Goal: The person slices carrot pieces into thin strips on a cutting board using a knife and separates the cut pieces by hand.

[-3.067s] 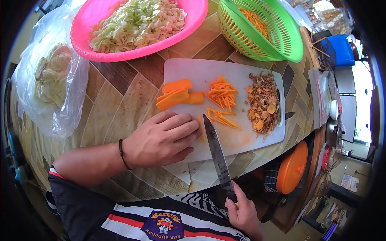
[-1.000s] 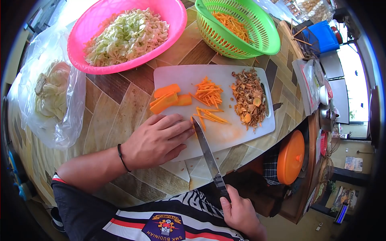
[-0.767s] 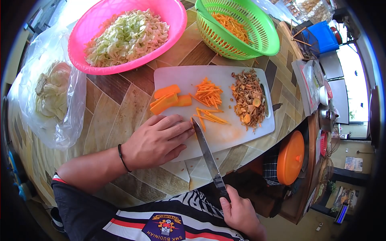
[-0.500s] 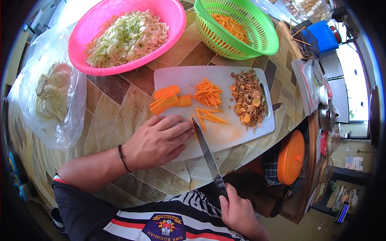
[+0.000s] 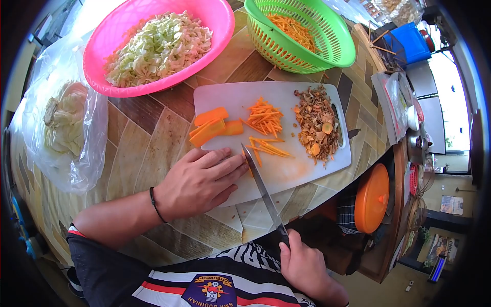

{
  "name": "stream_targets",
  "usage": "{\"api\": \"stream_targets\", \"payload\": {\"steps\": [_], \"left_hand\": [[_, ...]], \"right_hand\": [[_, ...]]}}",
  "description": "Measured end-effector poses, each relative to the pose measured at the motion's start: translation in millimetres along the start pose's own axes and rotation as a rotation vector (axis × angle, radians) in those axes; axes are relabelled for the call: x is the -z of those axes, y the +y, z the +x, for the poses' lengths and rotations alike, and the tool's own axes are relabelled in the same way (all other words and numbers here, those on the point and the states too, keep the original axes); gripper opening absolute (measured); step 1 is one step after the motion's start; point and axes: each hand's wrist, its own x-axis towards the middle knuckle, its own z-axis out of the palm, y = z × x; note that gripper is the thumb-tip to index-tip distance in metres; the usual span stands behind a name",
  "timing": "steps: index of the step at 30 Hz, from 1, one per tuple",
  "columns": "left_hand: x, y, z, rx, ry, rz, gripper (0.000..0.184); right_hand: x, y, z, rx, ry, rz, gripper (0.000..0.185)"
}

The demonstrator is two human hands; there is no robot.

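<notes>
My right hand is closed around the black handle of a kitchen knife, whose blade slants up to my left fingertips. My left hand presses down on the near left part of a white cutting board, fingers bent. Under them is a carrot piece, mostly hidden, with a little orange showing beside the blade. Cut carrot sticks lie just beyond the blade, and a pile of thin carrot strips sits farther back. Thick carrot slices rest at the board's left.
Brown and orange scraps cover the board's right end. Behind it stand a pink basin of chopped cabbage and a green colander with shredded carrot. A cabbage in a plastic bag lies left. An orange lid is below the table's right edge.
The knife has shifted slightly, its tip now a little higher and farther left beside my left fingers. My left hand keeps its place, and the carrot piles look the same.
</notes>
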Motion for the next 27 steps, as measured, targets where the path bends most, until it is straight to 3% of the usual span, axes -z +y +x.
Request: {"api": "stream_targets", "payload": {"steps": [8, 18, 27], "left_hand": [[0, 2, 1, -0.01, -0.021, 0.012, 0.045], [1, 2, 1, 0.022, -0.059, -0.009, 0.053], [5, 3, 6, -0.006, -0.038, 0.011, 0.047]], "right_hand": [[-2, 4, 12, 0.087, 0.054, -0.023, 0.027], [5, 2, 12, 0.062, -0.032, 0.05, 0.023], [16, 5, 16, 0.095, -0.068, 0.127, 0.022]]}}
